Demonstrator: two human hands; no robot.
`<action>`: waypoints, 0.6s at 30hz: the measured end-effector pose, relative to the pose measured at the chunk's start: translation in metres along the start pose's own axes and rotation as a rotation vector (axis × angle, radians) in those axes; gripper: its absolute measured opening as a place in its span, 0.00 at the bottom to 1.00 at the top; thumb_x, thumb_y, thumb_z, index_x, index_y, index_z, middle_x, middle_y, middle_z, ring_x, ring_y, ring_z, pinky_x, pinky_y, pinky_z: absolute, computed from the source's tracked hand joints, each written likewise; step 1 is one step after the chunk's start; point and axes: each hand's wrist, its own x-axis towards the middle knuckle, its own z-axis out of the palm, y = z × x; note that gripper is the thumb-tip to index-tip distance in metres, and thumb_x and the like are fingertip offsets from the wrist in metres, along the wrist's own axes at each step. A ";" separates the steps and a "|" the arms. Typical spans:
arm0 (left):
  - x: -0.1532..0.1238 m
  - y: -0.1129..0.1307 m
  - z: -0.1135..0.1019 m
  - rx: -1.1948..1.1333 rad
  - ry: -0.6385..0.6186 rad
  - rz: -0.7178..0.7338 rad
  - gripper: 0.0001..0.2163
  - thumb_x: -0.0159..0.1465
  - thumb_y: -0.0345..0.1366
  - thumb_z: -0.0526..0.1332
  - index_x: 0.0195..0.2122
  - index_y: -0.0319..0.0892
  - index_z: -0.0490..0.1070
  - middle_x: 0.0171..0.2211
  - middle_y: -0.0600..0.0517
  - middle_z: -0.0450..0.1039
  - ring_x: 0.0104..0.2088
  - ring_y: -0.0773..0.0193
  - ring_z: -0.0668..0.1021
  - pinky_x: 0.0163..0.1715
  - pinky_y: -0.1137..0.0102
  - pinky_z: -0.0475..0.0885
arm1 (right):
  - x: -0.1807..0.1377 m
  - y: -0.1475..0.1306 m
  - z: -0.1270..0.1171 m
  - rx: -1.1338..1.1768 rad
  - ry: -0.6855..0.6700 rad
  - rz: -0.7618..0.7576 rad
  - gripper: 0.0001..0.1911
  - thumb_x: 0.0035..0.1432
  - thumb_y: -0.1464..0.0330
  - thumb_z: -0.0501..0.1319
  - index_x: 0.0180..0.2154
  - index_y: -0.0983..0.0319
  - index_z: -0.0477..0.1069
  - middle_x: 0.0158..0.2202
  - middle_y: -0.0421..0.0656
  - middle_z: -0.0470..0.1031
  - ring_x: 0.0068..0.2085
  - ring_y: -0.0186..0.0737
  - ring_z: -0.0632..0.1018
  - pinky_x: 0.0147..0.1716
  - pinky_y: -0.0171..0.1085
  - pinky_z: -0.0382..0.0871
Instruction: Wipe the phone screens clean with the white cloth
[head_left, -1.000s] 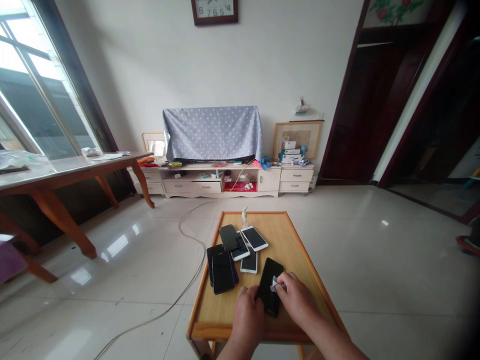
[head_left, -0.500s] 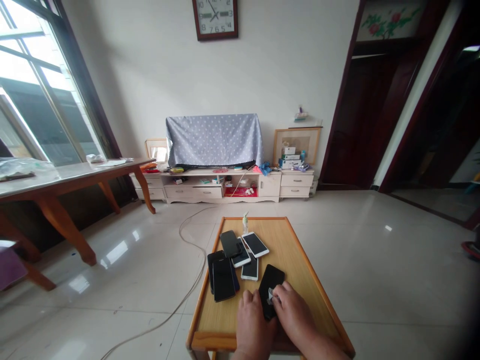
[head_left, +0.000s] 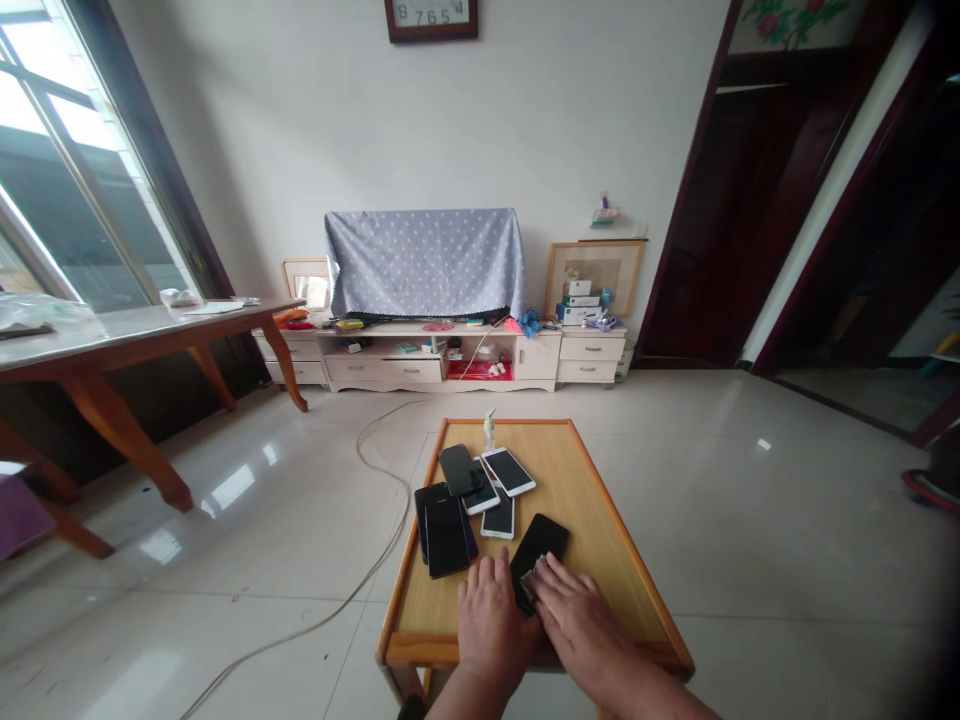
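Note:
A black smartphone (head_left: pixel 547 538) lies on the small wooden table (head_left: pixel 577 490), near its front edge. My left hand (head_left: pixel 491 618) grips the phone's lower left side, the thumb by its bottom end. With fingers laid over a small pale grey wipe (head_left: pixel 528 582), my right hand (head_left: pixel 579 606) presses it against the phone's screen. The phone's lower end is partly hidden by both hands. Farther left on the table is a loose group of several phones, among them a black phone (head_left: pixel 448 540) in front and a white phone (head_left: pixel 510 471) at the back.
A small pump bottle (head_left: pixel 490 432) stands at the table's far edge. A cable (head_left: pixel 375 590) runs over the tiled floor on the left. Beyond is a low white cabinet (head_left: pixel 536 362) with a cloth-covered object (head_left: pixel 424 262). A larger table (head_left: pixel 135 345) stands at left.
My right hand's fingers have flattened from a pinch and spread over the wipe, which has moved slightly down the screen. My left hand keeps beside the phone. The camera view has tilted slightly downward.

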 end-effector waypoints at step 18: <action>-0.011 -0.003 0.003 -0.008 0.091 0.057 0.32 0.56 0.52 0.60 0.59 0.43 0.64 0.53 0.44 0.69 0.54 0.47 0.67 0.55 0.60 0.54 | 0.008 0.005 -0.017 0.070 0.090 0.009 0.23 0.70 0.56 0.45 0.61 0.49 0.65 0.67 0.42 0.58 0.68 0.49 0.59 0.67 0.59 0.43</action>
